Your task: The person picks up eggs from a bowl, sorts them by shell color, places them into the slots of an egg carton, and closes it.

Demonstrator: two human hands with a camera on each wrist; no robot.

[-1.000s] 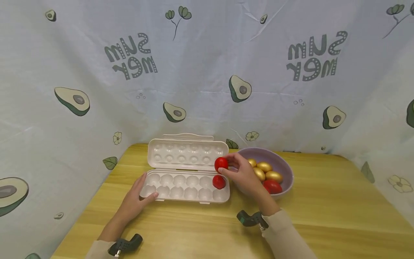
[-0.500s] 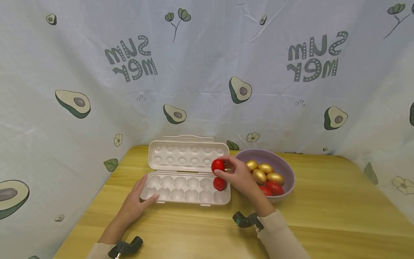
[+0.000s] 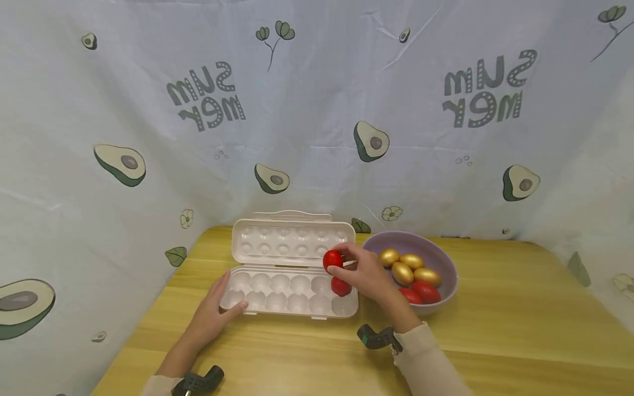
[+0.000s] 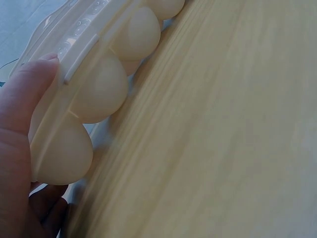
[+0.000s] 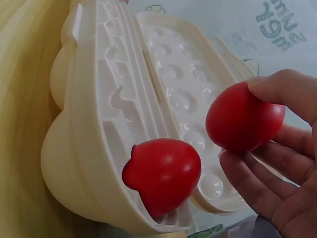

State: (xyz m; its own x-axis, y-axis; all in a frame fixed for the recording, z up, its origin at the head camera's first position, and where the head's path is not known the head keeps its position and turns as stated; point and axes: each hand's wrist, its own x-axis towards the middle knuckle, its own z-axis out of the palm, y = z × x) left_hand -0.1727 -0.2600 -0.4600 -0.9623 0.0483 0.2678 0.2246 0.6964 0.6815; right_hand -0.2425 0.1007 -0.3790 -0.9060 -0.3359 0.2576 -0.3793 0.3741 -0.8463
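Observation:
In the head view, an open cream plastic egg carton [image 3: 267, 312] lies on the table, its lid [image 3: 292, 258] folded back. My left hand [image 3: 208, 319] holds its left end; the left wrist view has the thumb [image 4: 34, 82] on the front rim and fingers low at the end. With thumb and fingertips, my right hand [image 3: 366, 275] pinches a red egg [image 5: 242, 119] above the tray's right part. Another red egg [image 5: 166, 173] sits in a back-row cup, second egg apart from the held one. The other visible cups hold nothing.
A purple bowl [image 3: 448, 275] stands right of the carton, with several golden eggs [image 3: 402, 273] and red eggs [image 3: 426, 292] inside. Behind the wooden table [image 3: 505, 324] hangs a cloth [image 3: 317, 110] printed with avocados.
My right hand has shifted slightly left with the red egg, relative to the carton. My left hand keeps its place on the carton. The head view has tilted slightly.

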